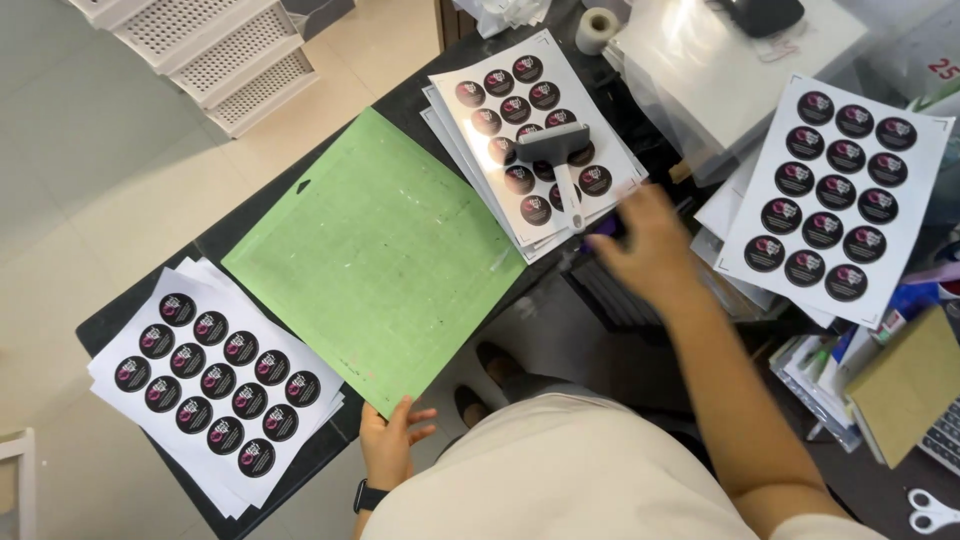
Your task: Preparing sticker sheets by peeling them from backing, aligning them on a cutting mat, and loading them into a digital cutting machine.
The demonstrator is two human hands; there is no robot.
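Your left hand (388, 440) pinched the near corner of the green mat (375, 250), which lay flat on the dark table (215, 240). Farther off, your right hand (645, 240) was blurry, and I could not tell if its fingers gripped anything. A roller (560, 160) sat on the sticker sheets (530, 140) just beyond.

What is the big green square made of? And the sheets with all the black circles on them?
The green mat looks like thin, bendy plastic: it lies flat, shows a faint printed grid, and has shiny scuffs. The left hand touches its near corner. The sticker sheets look like white paper with a glossy top, since the stack by the roller catches the light. The right hand is blurred.
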